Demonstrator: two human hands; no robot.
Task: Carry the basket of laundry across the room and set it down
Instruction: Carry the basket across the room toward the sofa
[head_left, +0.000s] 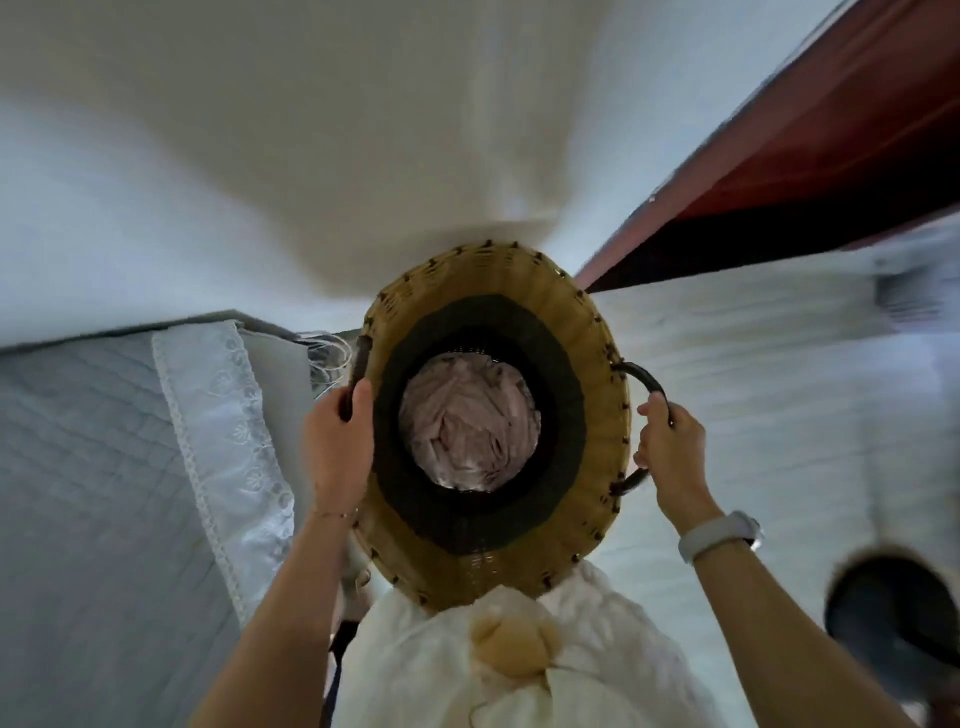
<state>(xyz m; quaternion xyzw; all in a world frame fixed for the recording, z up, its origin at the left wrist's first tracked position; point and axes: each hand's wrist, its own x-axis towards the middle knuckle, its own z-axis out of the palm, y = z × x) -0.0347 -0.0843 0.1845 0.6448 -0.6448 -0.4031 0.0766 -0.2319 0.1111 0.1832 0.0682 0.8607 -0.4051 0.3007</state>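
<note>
A round woven basket, tan at the rim with a dark band lower down, hangs in front of me, seen from above. Pale pink laundry lies crumpled at its bottom. My left hand is closed around the dark handle on the basket's left side. My right hand grips the dark loop handle on its right side, with a white watch on that wrist. The basket is held off the floor, close to my white garment.
A bed with a grey quilted cover and a white lace-edged sheet fills the left. A dark red wooden door stands at the upper right. Pale floor lies to the right, with a dark round object at the lower right.
</note>
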